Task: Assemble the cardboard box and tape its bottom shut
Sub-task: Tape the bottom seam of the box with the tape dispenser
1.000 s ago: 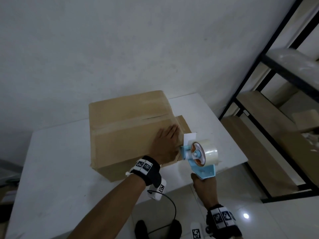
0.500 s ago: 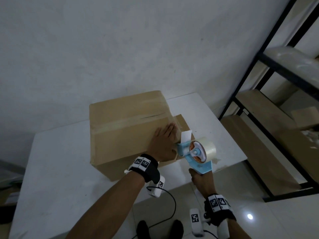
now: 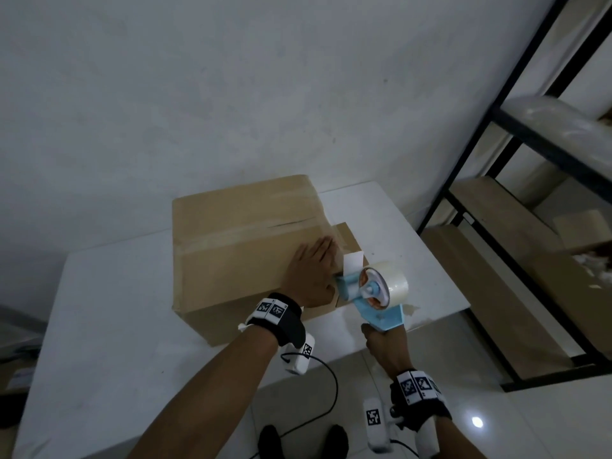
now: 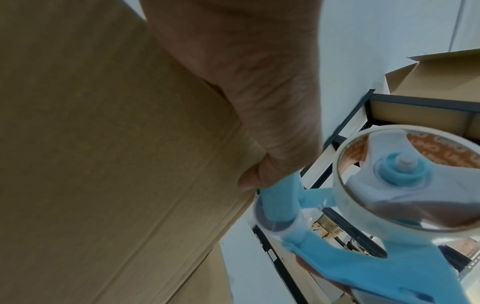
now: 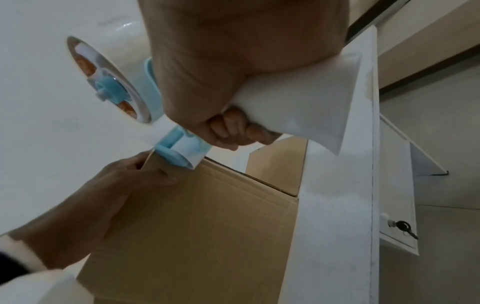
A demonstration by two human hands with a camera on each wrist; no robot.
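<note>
One cardboard box [image 3: 246,246] on the white tabletop [image 3: 109,326], bottom side up, top flaps closed with a pale tape strip [image 3: 238,234] along the seam. Can't see inside the box from any view. One loose flap [image 3: 347,238] sticking out at the right end, down near the tabletop.

Left hand [image 3: 313,276] flat on the box top at the near right corner, fingers straight and close together, thumb down over the edge. Seen only from the left wrist: thumb tip touching the blue front roller of the tape dispenser [image 4: 389,236]. Seen only from the right wrist: left hand [image 5: 111,195] gripping over the box corner, right beside the roller.

Right hand [image 3: 387,346] below the tabletop edge, fingers [image 5: 233,129] curled tight round the dispenser handle. Blue tape dispenser [image 3: 371,293] tilted up, its front end against the box's right corner. Clear tape roll [image 3: 392,283] on the dispenser, with an orange core. Short white tape end standing up at the front.

Black metal shelf rack [image 3: 516,154] off to the right, with more cardboard on its shelves. From the left wrist only, an open carton [image 4: 436,76] up on the rack. From the right wrist only, a small key [image 5: 405,230] in a lock under the tabletop.
</note>
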